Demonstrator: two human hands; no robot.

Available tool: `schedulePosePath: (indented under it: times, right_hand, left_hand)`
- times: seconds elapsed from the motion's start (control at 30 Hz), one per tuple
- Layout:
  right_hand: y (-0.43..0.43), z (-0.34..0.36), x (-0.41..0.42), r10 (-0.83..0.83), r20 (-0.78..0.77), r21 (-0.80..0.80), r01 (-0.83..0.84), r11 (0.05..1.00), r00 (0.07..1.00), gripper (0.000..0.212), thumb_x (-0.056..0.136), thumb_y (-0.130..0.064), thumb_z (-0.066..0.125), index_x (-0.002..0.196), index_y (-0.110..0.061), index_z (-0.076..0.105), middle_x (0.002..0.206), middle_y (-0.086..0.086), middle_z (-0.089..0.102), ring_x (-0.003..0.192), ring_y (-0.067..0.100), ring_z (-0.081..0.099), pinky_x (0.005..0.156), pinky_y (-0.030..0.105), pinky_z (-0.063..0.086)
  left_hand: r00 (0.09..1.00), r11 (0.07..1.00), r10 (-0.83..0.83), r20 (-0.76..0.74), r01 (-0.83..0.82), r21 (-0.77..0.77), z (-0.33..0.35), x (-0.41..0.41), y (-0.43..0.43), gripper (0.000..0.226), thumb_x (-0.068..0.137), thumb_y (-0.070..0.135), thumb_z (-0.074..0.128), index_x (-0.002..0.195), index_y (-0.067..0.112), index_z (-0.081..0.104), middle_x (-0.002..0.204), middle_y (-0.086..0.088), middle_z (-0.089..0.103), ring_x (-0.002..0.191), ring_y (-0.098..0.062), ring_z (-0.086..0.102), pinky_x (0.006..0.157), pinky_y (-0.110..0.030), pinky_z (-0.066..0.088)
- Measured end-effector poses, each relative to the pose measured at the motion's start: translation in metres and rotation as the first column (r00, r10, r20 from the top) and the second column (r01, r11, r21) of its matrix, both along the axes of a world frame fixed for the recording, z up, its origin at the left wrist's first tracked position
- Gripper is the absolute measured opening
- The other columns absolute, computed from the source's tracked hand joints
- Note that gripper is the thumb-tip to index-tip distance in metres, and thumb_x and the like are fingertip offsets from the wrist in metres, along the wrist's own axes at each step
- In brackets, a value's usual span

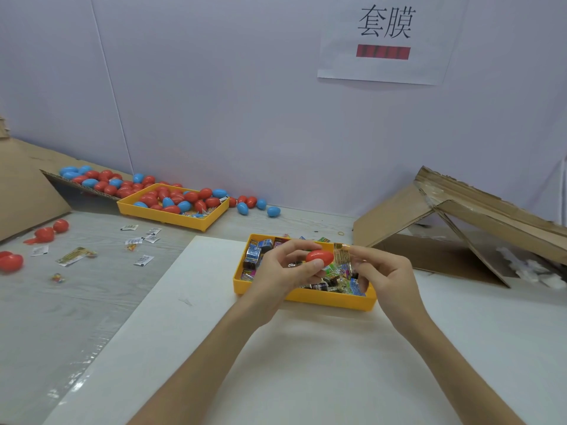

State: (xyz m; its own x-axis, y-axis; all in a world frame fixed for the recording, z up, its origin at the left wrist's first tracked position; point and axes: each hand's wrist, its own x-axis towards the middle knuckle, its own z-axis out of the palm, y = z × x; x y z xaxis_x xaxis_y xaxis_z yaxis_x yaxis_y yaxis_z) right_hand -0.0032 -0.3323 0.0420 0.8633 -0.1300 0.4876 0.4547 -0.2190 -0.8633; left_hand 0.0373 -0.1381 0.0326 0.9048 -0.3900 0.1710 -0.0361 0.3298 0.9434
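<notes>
The board (306, 363) before the near tray (303, 298) gave open room on both sides of the forearms. Over that tray the left hand (276, 273) with its egg (319, 256) and the right hand (388, 271) with its wrapper (341, 256) blocked the way in from the front. Cardboard (454, 231) stood just beside the tray and closed its right side. Leftward, sachets (143, 260) and red eggs (46, 234) littered the table (92, 302). The far tray (171, 220) and loose eggs (254, 205) lined the wall (245, 118), leaving a free strip between the trays.

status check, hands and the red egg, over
Left hand pinches red plastic egg over yellow plastic tray. Right hand pinches small printed foil packet beside egg. Nothing in the way.
</notes>
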Motion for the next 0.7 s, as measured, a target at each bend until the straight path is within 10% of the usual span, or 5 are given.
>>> schedulePosePath:
  times: [0.2, 0.7]
  right_hand:
    - [0.0031, 0.0015, -0.0028, 0.094, -0.021, -0.018, -0.094, 0.995, 0.995, 0.063, 0.090, 0.017, 0.054, 0.084, -0.039, 0.081, 0.065, -0.008, 0.066, 0.050, 0.014, 0.053, 0.054, 0.021, 0.047]
    - [-0.0046, -0.0015, 0.0005, 0.137, -0.083, 0.038, -0.135, 0.990, 0.987, 0.037, 0.087, 0.021, 0.052, 0.091, -0.005, 0.078, 0.075, 0.000, 0.069, 0.056, 0.018, 0.056, 0.059, 0.029, 0.048]
  left_hand:
    - [1.000, 1.000, 0.008, -0.001, -0.008, -0.004, 0.0004, 0.0001, 0.0001, 0.020, 0.086, 0.013, 0.076, 0.105, 0.018, 0.075, 0.106, -0.017, 0.071, 0.089, -0.031, 0.074, 0.077, -0.029, 0.059]
    - [1.000, 1.000, -0.025, -0.011, 0.025, -0.008, -0.0003, 0.0018, -0.0001, 0.031, 0.083, 0.025, 0.074, 0.110, 0.010, 0.072, 0.100, -0.015, 0.073, 0.085, -0.026, 0.073, 0.077, -0.028, 0.059]
